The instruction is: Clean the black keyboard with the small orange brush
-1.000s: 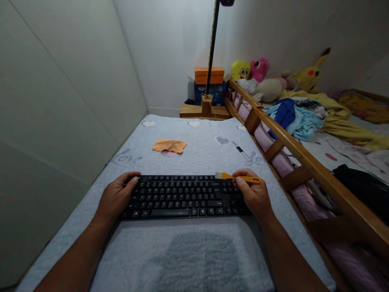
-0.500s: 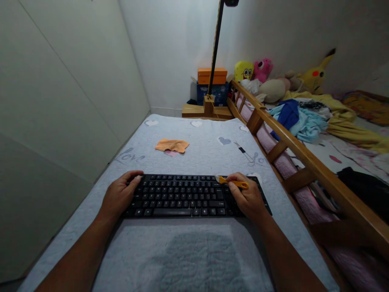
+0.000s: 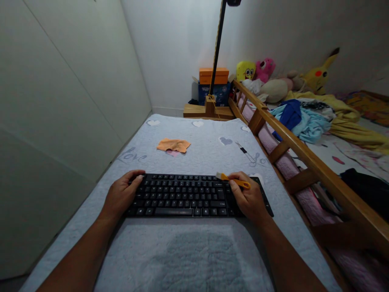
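A black keyboard (image 3: 179,196) lies flat on the light blue, heart-patterned cloth (image 3: 170,247) in front of me. My left hand (image 3: 123,193) grips its left end, thumb on top and fingers around the far corner. In my right hand (image 3: 246,194) is a small brush (image 3: 234,180) with an orange handle, pinched between thumb and fingers. Its pale bristles point left over the top row of keys, toward the right part of the keyboard. The right hand covers much of the number pad. Whether the bristles touch the keys I cannot tell.
Beyond the keyboard lie a crumpled orange cloth (image 3: 174,145) and a thin metal tool with a black band (image 3: 243,150). A wooden bed rail (image 3: 291,142) runs along the right; a pale panel (image 3: 60,121) borders the left. A pole (image 3: 216,52) stands at the back.
The brush tip has shifted slightly and its bristles show more clearly now. The whole view has moved a little; my left hand keeps its hold on the keyboard.
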`<state>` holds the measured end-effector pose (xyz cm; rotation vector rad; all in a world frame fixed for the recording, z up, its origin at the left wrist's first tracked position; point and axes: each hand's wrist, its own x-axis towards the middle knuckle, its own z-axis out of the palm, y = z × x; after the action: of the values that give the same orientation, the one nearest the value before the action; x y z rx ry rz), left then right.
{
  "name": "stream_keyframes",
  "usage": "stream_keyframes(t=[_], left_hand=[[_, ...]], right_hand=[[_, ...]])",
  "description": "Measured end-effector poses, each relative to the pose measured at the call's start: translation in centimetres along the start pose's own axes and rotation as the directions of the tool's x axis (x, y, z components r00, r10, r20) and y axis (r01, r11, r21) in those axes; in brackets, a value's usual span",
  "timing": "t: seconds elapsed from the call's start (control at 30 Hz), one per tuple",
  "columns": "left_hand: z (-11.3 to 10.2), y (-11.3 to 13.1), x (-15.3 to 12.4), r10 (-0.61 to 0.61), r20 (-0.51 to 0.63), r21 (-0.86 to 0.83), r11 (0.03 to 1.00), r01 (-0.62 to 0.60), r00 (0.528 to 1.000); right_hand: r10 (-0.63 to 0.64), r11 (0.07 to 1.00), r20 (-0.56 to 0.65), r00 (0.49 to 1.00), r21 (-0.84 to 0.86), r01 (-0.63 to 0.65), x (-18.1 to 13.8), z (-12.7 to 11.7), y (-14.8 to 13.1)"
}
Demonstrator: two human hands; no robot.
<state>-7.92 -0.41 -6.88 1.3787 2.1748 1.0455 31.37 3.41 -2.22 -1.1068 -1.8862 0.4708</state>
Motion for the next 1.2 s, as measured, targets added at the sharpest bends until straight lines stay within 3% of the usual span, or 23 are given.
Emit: stream_keyframes(t=[0.17,0.3,0.43,0.67,0.9,1.2], left_hand=[[0.0,0.0,0.0,0.021,0.0,0.001,1.0,-0.021,1.0],[0.0,0.1,0.0,0.018,-0.001,0.007,1.0,-0.018,1.0],[-0.1,0.4,-0.1,0.004,0.01,-0.004,1.0,-0.004,1.0],[-0.2,0.8,-0.2,-0.008,0.024,-0.006,1.0,0.008,1.0],[-0.3,0.9,-0.3,0.004,0.013,0.003,1.0,-0.004,1.0],[-0.1,0.8,-0.2,0.0,0.011,0.011,1.0,0.0,1.0]], right_hand=[[0.041,0.999,0.056,0.998,0.033,-0.043,-0.2,-0.3,-0.2],[0.084,0.993,0.007,0.996,0.087,-0.085,-0.3,-0.5,-0.5],[0.055,0.997,-0.024,0.998,0.061,-0.054,-0.2,0.1,-0.6],[-0.01,0.999,0.034,0.999,0.038,0.009,0.0,1.4,-0.3],[-0.015,0.999,0.083,0.996,0.044,0.011,-0.2,0.8,-0.7],[-0.033,0.999,0.047,0.998,-0.007,0.034,0.0,1.0,-1.0]])
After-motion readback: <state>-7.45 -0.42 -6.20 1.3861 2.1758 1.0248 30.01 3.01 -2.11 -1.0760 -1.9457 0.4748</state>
